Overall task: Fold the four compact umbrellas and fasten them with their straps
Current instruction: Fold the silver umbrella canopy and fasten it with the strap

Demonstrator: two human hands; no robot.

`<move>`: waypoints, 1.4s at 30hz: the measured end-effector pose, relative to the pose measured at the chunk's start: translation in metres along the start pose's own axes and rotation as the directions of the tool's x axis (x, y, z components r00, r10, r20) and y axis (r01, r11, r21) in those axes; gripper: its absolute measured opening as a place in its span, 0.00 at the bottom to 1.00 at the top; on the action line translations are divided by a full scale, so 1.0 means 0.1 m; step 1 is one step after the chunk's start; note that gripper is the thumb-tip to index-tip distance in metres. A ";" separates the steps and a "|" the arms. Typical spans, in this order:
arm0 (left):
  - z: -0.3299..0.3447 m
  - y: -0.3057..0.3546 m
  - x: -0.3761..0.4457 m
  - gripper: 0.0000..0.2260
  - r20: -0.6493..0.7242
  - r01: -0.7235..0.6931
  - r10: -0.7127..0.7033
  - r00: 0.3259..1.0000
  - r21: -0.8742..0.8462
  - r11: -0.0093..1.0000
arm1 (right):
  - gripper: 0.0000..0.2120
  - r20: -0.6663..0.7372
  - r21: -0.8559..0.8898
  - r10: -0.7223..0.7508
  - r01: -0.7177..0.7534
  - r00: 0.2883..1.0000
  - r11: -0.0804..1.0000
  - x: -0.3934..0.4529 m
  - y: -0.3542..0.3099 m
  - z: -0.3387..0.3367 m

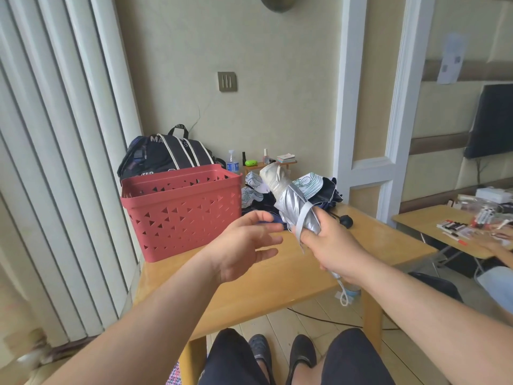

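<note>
Silver-and-cream folded compact umbrella (291,200), bunched, wrapped by a grey fabric strap (301,218). Gripped at its lower end by the right hand (330,245), fingers curled tight around it; held above the light wooden table (266,276), long axis tilted up and away to the left. Left hand (244,243) just beside, fingers spread and relaxed, holding nothing. Red perforated plastic basket (180,209) near the left table edge; unfolded umbrellas (319,190) heaped behind.

Shiny silver cloth umbrella (295,201), matt red plastic basket (181,211), smooth glossy wooden table (277,273)
</note>
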State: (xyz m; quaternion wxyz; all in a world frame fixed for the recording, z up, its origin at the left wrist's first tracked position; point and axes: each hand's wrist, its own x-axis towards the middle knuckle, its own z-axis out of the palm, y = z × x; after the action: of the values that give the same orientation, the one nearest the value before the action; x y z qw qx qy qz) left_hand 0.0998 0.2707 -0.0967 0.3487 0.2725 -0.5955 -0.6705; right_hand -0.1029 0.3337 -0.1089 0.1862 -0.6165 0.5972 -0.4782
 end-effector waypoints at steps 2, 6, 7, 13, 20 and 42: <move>0.07 0.03 0.00 0.12 -0.020 -0.022 0.024 1.000 0.094 0.995 | 0.12 -0.043 -0.171 -0.027 0.019 0.999 0.985 0.02 -0.02 -0.04; 0.14 -0.10 0.04 0.06 -0.008 -0.075 0.081 0.997 0.302 0.950 | 0.14 -0.061 -0.371 -0.051 0.025 0.997 0.928 0.03 -0.13 -0.09; 0.14 -0.14 0.05 0.06 0.002 -0.083 0.087 0.996 0.329 0.941 | 0.15 -0.060 -0.387 -0.062 0.035 0.996 0.921 0.03 -0.15 -0.10; 0.14 -0.34 0.04 0.05 0.043 -0.029 0.020 0.999 0.212 0.977 | 0.16 -0.035 -0.418 -0.088 0.066 0.995 0.906 0.05 -0.18 -0.15; 0.09 -0.41 0.04 0.36 0.271 0.059 -0.032 0.962 -0.090 0.994 | 0.20 0.129 -0.744 -0.323 0.306 0.938 0.594 0.14 -0.44 -0.39; 0.22 -0.35 -0.01 0.05 0.114 -0.054 0.082 0.990 -0.229 0.972 | 0.20 0.109 -0.830 -0.268 0.236 0.957 0.506 0.15 -0.50 -0.53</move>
State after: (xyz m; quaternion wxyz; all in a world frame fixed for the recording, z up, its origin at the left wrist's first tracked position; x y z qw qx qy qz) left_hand 0.0784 0.2864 -0.1279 0.3627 0.1689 -0.5450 -0.7369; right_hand -0.1205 0.3490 -0.0383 -0.2111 -0.7022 0.6588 -0.1684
